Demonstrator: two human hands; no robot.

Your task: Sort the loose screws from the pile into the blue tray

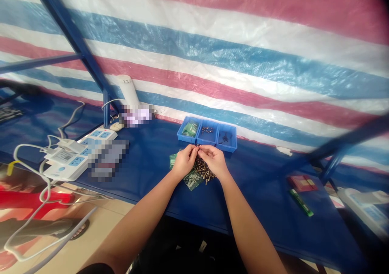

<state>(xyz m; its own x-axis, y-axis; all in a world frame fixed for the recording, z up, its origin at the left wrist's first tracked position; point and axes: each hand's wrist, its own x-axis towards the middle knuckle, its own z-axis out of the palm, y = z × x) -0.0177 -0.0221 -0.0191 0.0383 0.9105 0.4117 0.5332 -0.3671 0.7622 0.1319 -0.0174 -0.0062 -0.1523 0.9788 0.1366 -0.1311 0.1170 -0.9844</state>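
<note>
The left hand (184, 160) and the right hand (213, 160) have fingers narrow, seemingly pinching one small part (197, 146) above the metal pile (206, 171) on the tabletop (146, 156). It should be light, stiff, slightly slippery; best held by its sides.

- Our left forearm (139, 215) and right forearm (247, 221) cross the near edge of the table (264, 213), converging.
- Left hand (183, 162), right hand (215, 160): fingers curled, fingertips meeting.
- Pinch detail too small for us to read.
</note>
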